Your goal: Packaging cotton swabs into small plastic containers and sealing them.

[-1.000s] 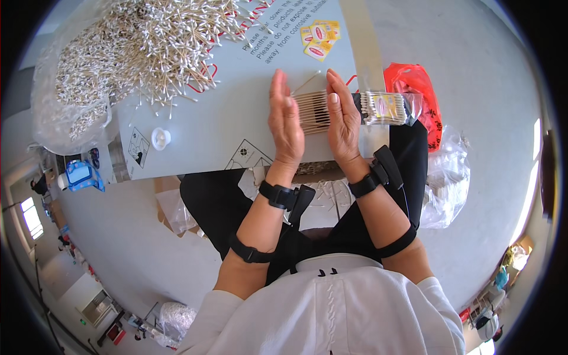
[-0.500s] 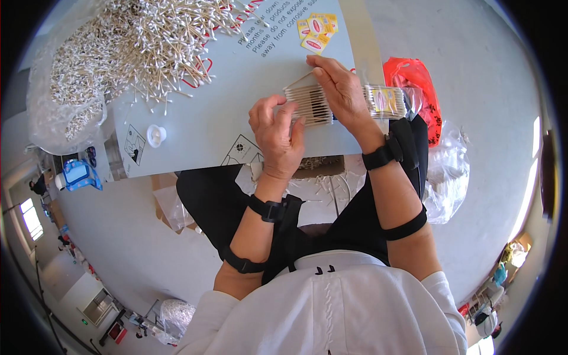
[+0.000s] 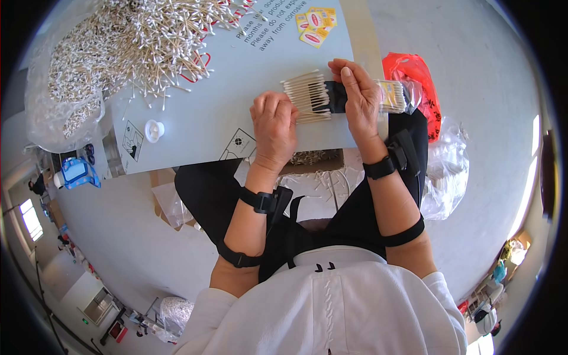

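One head-worn fisheye camera looks steeply down from above the person's chest, facing forward toward twelve o'clock. The worktop (image 3: 236,112) fills the upper centre, close below; both forearms enter from six o'clock. Floor curves around the rim from three to nine o'clock.

surface: pale grey-blue printed board (image 3: 236,89) serving as a tabletop | far left: big loose heap of cotton swabs (image 3: 136,35) spilling from a clear plastic bag (image 3: 41,112) | near edge: small white cap (image 3: 154,130) | far edge: yellow stickers (image 3: 315,23)
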The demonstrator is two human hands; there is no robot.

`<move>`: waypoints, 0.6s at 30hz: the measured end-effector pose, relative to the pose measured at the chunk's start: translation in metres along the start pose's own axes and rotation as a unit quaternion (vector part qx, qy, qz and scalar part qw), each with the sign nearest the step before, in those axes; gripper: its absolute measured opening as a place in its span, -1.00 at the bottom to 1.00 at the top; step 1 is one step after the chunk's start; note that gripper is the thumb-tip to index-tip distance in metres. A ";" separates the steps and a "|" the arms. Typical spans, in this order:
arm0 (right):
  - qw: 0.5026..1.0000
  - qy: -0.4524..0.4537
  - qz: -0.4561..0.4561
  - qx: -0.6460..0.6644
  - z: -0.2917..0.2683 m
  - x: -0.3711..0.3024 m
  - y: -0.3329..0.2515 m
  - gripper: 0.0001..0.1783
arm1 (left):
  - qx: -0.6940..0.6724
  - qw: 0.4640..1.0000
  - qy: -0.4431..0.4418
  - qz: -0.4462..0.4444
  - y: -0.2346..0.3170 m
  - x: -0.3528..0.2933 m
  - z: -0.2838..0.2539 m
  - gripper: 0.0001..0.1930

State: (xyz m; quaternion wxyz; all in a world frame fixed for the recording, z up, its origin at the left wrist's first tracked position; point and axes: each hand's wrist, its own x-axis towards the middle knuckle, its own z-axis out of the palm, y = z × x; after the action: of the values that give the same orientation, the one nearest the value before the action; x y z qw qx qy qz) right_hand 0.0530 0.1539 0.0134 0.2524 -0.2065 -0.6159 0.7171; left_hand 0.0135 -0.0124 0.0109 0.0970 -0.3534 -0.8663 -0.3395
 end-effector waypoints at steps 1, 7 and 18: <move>1.000 0.005 0.004 0.019 -0.001 -0.002 0.000 -0.72 | 0.005 1.000 -0.006 -0.001 0.000 0.002 -0.001 -0.80; 0.977 -0.033 -0.085 -0.192 -0.009 -0.023 -0.004 -0.87 | 0.041 0.998 -0.031 0.043 -0.006 0.016 -0.008 -0.82; 0.837 -0.190 -0.253 -0.447 -0.011 -0.025 -0.010 -0.93 | 0.010 0.996 -0.075 0.049 -0.006 0.017 -0.010 -0.77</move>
State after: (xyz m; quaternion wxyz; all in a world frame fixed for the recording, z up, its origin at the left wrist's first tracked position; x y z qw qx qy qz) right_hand 0.0804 0.1488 0.0215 0.1832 0.0063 -0.9361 0.3003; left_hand -0.0039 -0.0127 0.0220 0.0521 -0.4191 -0.8559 -0.2985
